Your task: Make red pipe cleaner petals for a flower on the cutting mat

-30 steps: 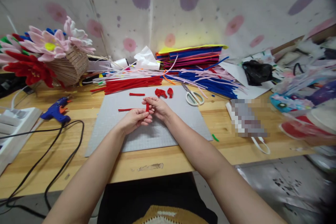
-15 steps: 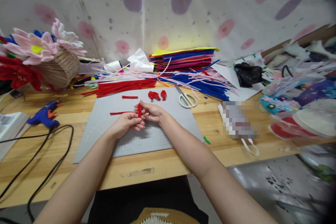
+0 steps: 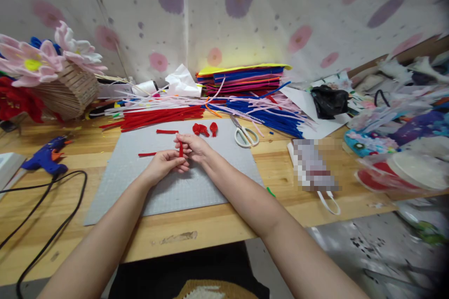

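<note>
Left hand (image 3: 166, 164) and right hand (image 3: 193, 146) pinch opposite ends of a short red strip (image 3: 181, 150) above the grey mat (image 3: 196, 189); scissors (image 3: 240, 127) lie at its far right corner.

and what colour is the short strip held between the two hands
The short strip is red; it shows best in the head view.

Over the grey mat (image 3: 178, 194), a red strip (image 3: 181, 150) is partly hidden by fingers (image 3: 172, 163). Left of the mat, a white box (image 3: 12, 168) is cut off by the view's edge.
</note>
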The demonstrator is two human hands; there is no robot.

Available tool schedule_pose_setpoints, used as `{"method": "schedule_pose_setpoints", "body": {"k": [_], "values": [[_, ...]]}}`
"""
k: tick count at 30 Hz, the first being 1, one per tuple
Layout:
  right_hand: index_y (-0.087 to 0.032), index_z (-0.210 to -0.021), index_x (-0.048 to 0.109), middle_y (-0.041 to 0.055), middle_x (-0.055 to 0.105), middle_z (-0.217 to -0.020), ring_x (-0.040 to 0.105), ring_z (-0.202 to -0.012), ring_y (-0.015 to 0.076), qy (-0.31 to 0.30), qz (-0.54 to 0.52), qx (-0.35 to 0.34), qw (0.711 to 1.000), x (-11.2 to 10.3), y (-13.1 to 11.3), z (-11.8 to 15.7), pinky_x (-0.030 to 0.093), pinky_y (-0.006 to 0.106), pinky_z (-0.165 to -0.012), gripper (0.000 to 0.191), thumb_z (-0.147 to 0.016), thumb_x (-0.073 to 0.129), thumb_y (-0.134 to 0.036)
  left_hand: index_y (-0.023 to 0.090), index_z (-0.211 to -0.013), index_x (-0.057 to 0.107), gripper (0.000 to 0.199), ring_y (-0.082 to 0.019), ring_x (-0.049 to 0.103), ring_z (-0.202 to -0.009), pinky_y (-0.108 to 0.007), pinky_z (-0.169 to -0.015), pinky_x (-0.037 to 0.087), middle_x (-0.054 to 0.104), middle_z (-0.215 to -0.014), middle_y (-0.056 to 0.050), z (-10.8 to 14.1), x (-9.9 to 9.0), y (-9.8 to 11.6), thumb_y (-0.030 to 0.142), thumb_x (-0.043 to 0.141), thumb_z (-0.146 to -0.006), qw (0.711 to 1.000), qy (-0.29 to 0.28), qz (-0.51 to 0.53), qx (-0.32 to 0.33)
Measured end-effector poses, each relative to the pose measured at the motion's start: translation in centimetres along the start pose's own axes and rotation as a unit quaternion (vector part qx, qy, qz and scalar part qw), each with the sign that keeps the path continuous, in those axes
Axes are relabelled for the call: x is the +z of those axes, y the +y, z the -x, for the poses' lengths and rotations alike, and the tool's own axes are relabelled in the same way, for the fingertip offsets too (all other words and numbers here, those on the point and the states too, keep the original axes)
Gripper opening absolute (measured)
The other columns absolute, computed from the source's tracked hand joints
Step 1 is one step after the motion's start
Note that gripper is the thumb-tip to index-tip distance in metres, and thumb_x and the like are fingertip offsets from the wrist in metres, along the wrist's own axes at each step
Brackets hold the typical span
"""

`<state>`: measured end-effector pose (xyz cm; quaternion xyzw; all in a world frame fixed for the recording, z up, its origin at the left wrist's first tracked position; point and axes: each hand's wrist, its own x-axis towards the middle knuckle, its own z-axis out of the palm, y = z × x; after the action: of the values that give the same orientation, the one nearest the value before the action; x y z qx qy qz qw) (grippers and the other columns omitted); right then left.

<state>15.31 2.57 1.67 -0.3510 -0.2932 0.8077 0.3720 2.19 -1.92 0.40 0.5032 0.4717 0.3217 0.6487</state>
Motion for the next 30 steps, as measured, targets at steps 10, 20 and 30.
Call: {"method": "schedule_pose_setpoints", "body": {"k": [10,20,30], "values": [[-0.013,-0.064,0.051,-0.0050,0.047,-0.049,0.023,-0.034,0.0001,0.031,0.030,-0.032,0.999,1.2,-0.5,-1.5,0.017,0.013,-0.030,0.023,-0.078,0.055,-0.030,0.012,-0.072,0.061,0.027,-0.015,0.064,-0.059,-0.025,-0.058,0.052,0.068,-0.070,-0.007,-1.1,-0.7,-0.3,0.034,0.071,-0.060,0.998,0.042,0.043,0.019],[-0.013,-0.083,0.062,-0.0005,0.058,-0.069,0.028,-0.042,0.0009,-0.126,0.034,-0.022,0.991,0.2,-1.6,-0.8,0.023,0.013,-0.035,0.011,-0.077,0.055,-0.019,0.010,-0.073,0.061,0.030,-0.014,0.063,-0.057,-0.022,-0.054,0.050,0.067,-0.068,-0.007,-0.8,-0.8,-0.1,0.032,0.073,-0.057,0.994,0.065,0.083,0.015],[-0.014,-0.088,0.061,-0.0004,0.061,-0.078,0.032,-0.045,0.0011,-0.150,-0.008,0.013,0.989,-1.1,-1.1,-1.5,0.028,0.011,-0.038,0.014,-0.077,0.054,-0.013,0.012,-0.072,0.060,0.027,-0.013,0.063,-0.058,-0.022,-0.055,0.050,0.068,-0.070,-0.006,-0.7,-0.8,-0.2,0.033,0.071,-0.060,0.996,0.044,0.072,0.005]]}}
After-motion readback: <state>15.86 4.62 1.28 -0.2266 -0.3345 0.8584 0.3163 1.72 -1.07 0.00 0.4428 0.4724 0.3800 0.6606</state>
